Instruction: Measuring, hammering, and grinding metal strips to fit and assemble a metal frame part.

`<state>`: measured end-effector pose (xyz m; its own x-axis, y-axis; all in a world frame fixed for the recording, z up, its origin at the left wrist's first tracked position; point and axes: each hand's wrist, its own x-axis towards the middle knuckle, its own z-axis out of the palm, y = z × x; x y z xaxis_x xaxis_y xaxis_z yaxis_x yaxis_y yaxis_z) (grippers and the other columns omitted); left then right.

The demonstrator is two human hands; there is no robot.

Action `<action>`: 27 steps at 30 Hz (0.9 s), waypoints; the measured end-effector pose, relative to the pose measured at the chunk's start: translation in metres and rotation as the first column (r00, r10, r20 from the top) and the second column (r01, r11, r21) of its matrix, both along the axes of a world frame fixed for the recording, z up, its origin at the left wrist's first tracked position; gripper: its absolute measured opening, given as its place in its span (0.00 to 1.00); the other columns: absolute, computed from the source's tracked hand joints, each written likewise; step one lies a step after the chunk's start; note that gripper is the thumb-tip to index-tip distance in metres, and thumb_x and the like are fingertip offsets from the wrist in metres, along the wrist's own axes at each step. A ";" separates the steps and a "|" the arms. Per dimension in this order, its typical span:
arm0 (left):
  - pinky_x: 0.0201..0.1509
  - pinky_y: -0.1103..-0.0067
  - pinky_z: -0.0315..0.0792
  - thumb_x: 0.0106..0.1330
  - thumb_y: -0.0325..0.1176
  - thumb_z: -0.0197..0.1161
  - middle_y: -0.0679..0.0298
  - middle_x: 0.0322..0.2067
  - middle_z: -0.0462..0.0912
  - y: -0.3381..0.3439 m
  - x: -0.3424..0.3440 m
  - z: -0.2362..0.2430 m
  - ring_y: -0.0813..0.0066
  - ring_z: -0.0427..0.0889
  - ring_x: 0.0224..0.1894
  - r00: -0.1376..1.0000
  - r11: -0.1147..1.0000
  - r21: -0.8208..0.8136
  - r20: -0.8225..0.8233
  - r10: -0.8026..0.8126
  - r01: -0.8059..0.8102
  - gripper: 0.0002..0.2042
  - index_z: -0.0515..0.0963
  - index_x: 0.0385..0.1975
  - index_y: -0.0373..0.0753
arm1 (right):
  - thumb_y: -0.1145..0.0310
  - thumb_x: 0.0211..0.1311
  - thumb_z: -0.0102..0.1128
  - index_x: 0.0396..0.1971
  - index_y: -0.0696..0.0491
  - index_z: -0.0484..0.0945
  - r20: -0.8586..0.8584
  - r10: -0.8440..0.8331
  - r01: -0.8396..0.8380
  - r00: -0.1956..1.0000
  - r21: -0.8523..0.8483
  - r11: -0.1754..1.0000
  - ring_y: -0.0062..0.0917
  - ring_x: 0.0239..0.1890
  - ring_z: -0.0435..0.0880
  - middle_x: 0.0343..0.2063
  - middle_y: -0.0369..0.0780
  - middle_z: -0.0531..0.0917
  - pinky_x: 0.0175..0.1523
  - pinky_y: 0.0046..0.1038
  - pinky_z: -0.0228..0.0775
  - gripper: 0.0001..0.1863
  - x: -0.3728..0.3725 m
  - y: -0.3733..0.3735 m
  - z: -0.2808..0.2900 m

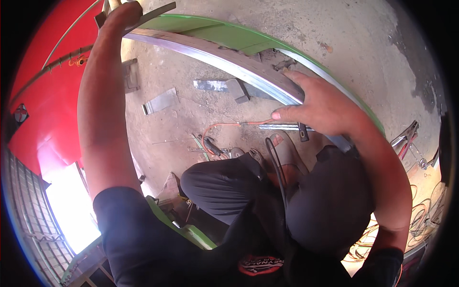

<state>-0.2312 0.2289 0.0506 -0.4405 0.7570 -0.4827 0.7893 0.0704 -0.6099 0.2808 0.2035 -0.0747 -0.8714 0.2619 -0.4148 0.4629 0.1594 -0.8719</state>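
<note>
Dusty concrete floor lies under a long metal bar that both hands only hold so far: left hand wrapped around its far end, right hand pressed flat, fingers together.

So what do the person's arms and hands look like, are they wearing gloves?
No gloves. Both the left hand and the right hand are bare, and so are the forearms. Short black sleeves cover only the upper arms. No watch or rings show.
</note>
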 end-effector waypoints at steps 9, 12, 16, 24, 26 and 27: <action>0.42 0.65 0.77 0.57 0.26 0.61 0.52 0.35 0.86 0.002 -0.079 -0.025 0.55 0.86 0.39 0.996 0.966 -0.260 -0.083 -0.019 -0.003 0.10 0.85 0.37 0.39 | 0.49 0.47 0.74 0.66 0.59 0.64 0.102 0.019 -0.012 0.995 -0.066 0.998 0.44 0.50 0.82 0.49 0.56 0.80 0.56 0.38 0.71 0.49 0.001 0.008 0.012; 0.42 0.65 0.78 0.58 0.26 0.60 0.51 0.34 0.86 0.014 -0.083 -0.049 0.55 0.86 0.38 1.000 0.949 -0.317 -0.021 -0.012 0.005 0.09 0.85 0.36 0.38 | 0.49 0.46 0.74 0.66 0.56 0.65 0.116 -0.015 0.026 0.993 -0.097 0.995 0.48 0.54 0.79 0.50 0.56 0.79 0.60 0.40 0.67 0.49 0.000 0.013 0.013; 0.43 0.64 0.78 0.59 0.28 0.61 0.50 0.35 0.86 0.020 -0.086 -0.073 0.55 0.86 0.38 1.000 0.959 -0.283 -0.005 -0.018 0.016 0.09 0.86 0.37 0.39 | 0.49 0.48 0.72 0.65 0.58 0.66 0.080 -0.015 0.025 0.997 -0.130 0.991 0.50 0.53 0.78 0.49 0.57 0.79 0.58 0.41 0.68 0.46 0.001 0.013 0.011; 0.42 0.64 0.78 0.53 0.28 0.64 0.51 0.32 0.86 0.010 -0.088 -0.082 0.54 0.86 0.38 0.981 0.895 -0.411 -0.013 -0.195 0.173 0.08 0.85 0.32 0.40 | 0.52 0.46 0.74 0.65 0.56 0.66 0.057 -0.035 0.040 0.998 -0.089 0.995 0.48 0.53 0.79 0.51 0.56 0.79 0.59 0.40 0.68 0.47 0.004 0.005 0.006; 0.40 0.65 0.78 0.52 0.29 0.64 0.52 0.31 0.86 0.005 -0.086 -0.080 0.55 0.86 0.36 0.966 0.872 -0.438 -0.030 -0.257 0.219 0.07 0.86 0.30 0.40 | 0.53 0.46 0.75 0.65 0.57 0.66 0.059 -0.012 0.020 0.998 -0.133 0.991 0.49 0.54 0.78 0.51 0.56 0.79 0.59 0.40 0.68 0.47 0.003 0.006 0.007; 0.40 0.65 0.78 0.52 0.30 0.63 0.53 0.30 0.86 0.002 -0.085 -0.079 0.56 0.85 0.36 0.956 0.857 -0.453 -0.034 -0.291 0.245 0.07 0.86 0.29 0.40 | 0.53 0.46 0.75 0.65 0.57 0.66 0.059 -0.012 0.020 0.998 -0.134 0.991 0.49 0.54 0.78 0.51 0.56 0.79 0.59 0.40 0.68 0.47 0.003 0.007 0.008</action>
<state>-0.3163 0.2313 -0.0287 -0.3138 0.5719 -0.7579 0.6738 -0.4283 -0.6021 0.2839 0.2105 -0.0668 -0.8408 0.2141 -0.4972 0.5153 0.0349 -0.8563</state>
